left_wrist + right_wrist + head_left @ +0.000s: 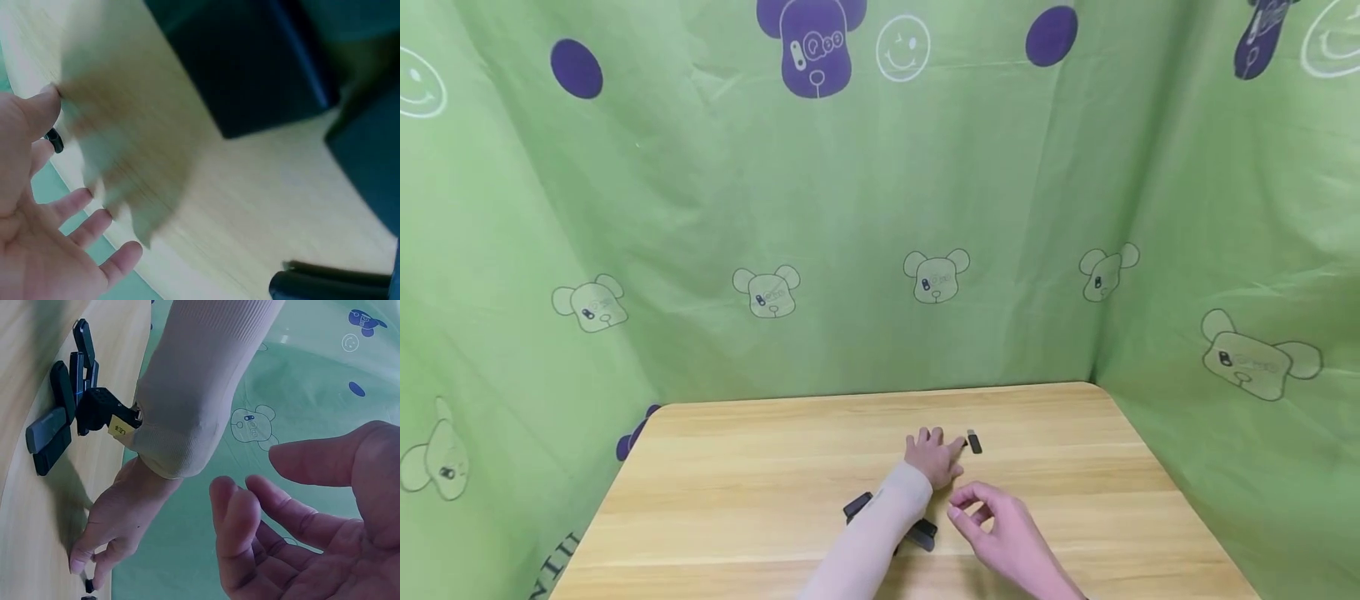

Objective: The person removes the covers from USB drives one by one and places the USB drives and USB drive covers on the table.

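My left hand (932, 460) reaches across the wooden table with its fingers spread. Its index fingertip is right at a small black piece (55, 140), which also shows below the fingers in the right wrist view. Just right of it lies a black USB stick (974, 442), its metal plug pointing to the back. Closer to me, my right hand (996, 525) hovers with loosely bent fingers. A gap between thumb and fingertips shows in the right wrist view, with nothing held there. Several dark oblong pieces (47, 428) lie in a pile, partly hidden under my left forearm.
The light wooden table (737, 483) ends at a green printed curtain (850, 333) behind and on both sides. A black wrist camera with a yellow label (119, 428) sits at the left sleeve (187, 394), which spans over the pile.
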### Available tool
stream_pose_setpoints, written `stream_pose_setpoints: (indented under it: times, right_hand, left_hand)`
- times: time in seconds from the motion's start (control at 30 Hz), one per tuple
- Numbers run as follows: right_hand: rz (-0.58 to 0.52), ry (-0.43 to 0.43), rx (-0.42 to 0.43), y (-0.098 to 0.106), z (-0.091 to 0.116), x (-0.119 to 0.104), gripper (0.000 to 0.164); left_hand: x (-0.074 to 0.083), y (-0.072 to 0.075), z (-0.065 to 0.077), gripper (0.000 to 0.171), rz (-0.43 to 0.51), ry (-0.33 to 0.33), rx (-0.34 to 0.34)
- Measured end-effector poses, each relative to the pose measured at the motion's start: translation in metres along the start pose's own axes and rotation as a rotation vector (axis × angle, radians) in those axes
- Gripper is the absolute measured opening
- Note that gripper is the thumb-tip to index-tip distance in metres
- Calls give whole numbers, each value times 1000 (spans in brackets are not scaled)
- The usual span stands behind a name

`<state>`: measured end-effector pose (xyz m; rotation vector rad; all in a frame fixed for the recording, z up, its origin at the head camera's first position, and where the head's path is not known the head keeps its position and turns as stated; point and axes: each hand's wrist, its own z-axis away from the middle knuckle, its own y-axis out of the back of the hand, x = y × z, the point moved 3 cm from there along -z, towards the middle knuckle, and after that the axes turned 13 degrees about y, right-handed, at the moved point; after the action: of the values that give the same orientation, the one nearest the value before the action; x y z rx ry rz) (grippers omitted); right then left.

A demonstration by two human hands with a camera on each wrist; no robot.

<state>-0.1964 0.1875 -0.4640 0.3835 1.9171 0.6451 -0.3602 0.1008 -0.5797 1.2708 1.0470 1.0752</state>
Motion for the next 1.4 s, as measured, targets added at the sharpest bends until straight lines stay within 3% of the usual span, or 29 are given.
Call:
stream_pose_setpoints:
  times: [0.13, 0.27, 0.37, 0.5, 0.7, 0.9, 1.03, 1.17, 1.27, 1.4]
  right_hand:
    - [7, 5, -4, -3, 1, -1, 6]
    - [31, -25, 16, -3, 1, -3, 7]
    - [58, -49, 38, -3, 1, -4, 10]
    - [82, -53, 49, -4, -2, -3, 11]
    - [106, -40, 48, -7, -9, 1, 11]
    - [140, -69, 24, -8, -15, 7, 12]
    - [172, -66, 7, -7, -20, 13, 14]
    - [188, -33, 10, -10, -28, 18, 17]
    - [185, -32, 1, -14, -30, 23, 19]
    - [177, -52, -42, -21, -30, 30, 20]
  left_hand:
    - [-3, 4, 3, 60, 22, 13, -26]
    - [-5, 6, 2, 79, 100, 32, -27]
    - [-8, 9, -1, 92, 147, 56, 11]
    - [-18, 20, 2, 90, 192, 85, 98]
    - [-46, 44, 25, 76, 354, 99, 217]
    - [-75, 61, 53, 60, 486, 122, 285]
    - [-84, 73, 71, 52, 544, 116, 334]
    - [-89, 81, 88, 44, 566, 96, 444]
    - [-92, 81, 101, 39, 567, 76, 516]
    - [-94, 75, 117, 36, 564, 76, 537]
